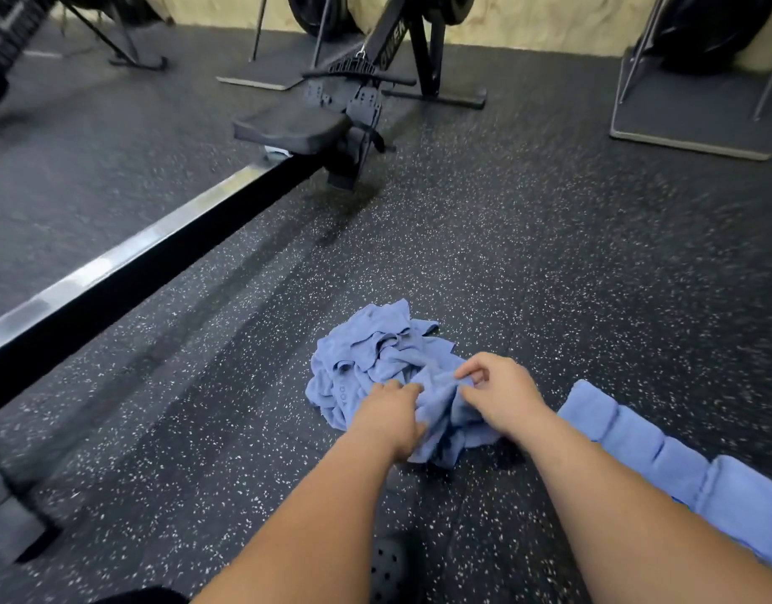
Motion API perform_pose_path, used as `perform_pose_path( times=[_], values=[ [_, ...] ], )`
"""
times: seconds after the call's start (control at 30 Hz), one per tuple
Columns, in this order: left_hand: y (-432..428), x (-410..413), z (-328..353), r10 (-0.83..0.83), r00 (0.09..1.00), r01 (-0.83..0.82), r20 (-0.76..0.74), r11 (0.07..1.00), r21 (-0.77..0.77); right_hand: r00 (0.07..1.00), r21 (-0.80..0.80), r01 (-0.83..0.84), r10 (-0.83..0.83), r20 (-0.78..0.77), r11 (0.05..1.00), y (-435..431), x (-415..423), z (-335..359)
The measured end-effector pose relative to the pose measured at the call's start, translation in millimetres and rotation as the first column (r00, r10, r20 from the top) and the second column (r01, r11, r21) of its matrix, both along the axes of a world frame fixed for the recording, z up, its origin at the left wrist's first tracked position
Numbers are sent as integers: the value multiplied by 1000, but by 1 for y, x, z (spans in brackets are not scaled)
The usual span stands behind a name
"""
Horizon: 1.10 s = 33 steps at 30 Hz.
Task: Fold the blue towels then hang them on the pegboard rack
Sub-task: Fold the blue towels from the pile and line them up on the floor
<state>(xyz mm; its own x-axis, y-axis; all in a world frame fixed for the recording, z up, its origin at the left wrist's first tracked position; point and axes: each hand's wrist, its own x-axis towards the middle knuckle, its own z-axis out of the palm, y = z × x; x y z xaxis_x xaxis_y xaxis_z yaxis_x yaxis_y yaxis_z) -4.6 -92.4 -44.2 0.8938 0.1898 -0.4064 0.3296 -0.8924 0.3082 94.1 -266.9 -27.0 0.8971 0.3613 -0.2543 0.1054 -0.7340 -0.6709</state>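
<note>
Crumpled blue towels lying in heap on speckled floor, near centre. Left hand gripping heap's near side, fingers curling into cloth. Right hand pinching raised fold between thumb and fingers. Folded towels lying in row just right of heap, running under right forearm. Rowing machine standing well apart, beyond heap. Black shoe showing between forearms.

- crumpled blue towels: loose rumpled heap on the floor, low centre; near part bunched up, pinched by left hand and right hand.
- folded blue towels: flat neat row, side by side, just right of the heap, running toward lower right.
</note>
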Motion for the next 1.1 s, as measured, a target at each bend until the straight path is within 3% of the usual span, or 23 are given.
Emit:
perform_pose_path(
  times=[0.1,0.27,0.4,0.53,0.7,0.83,1.0,1.1],
  values=[
    [-7,5,39,6,991,-2,131,1000,-25,999,23,-48,48,16,999,-9,-6,39],
    [-33,10,110,29,921,76,389,965,-251,991,88,-85,75,112,992,-20,-23,113],
    [-48,-6,161,42,897,137,439,920,-368,985,198,-25,-9,171,980,-44,-49,164],
    [-58,-32,195,74,891,180,449,850,-496,981,203,-87,49,186,975,-75,-78,206],
    [-74,-54,219,32,853,276,522,819,-503,920,6,-169,156,359,986,-110,-109,238],
    [-88,-64,233,22,808,309,589,835,-455,898,-8,-112,104,428,994,-121,-130,246],
    [-105,-64,244,-64,764,318,642,903,-288,870,22,-6,-6,494,1000,-138,-135,247],
    [-109,-59,243,-97,761,351,642,893,-281,855,42,36,-53,516,998,-153,-129,244]
  ],
)
